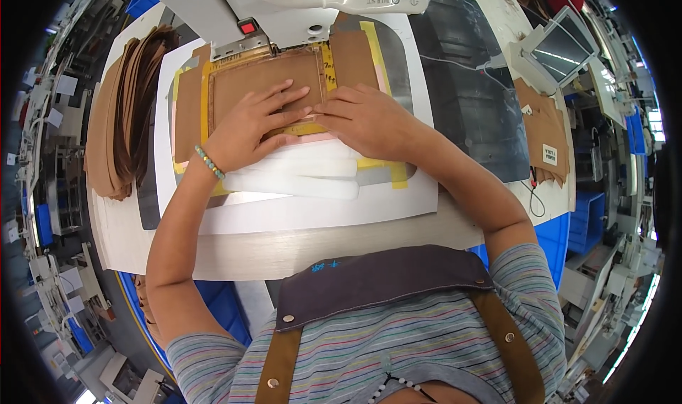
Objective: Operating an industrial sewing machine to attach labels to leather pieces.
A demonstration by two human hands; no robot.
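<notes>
My left hand [266,116] lies spread over a brown fabric panel [259,73], its fingers apart and holding nothing. A yellow-edged template frame [206,109] surrounds that panel. Close by, my right hand [366,116] bends its fingers together at the frame's lower right corner. Whatever is between them is hidden, as is the thumb. Both hands nearly meet at the fingertips. White strips [305,176] of material lie just below the hands, partly under my left wrist. Above the panel stands the white head of a machine [245,6], its lower part reaching the frame's far edge.
A stack of brown fabric pieces [128,120] hangs over the table's left side. At the right are a dark sheet [469,84], a small screen [558,49] and more brown fabric [543,130]. A white handheld device [380,0] is on the machine. Blue bins [586,219] stand beside the table.
</notes>
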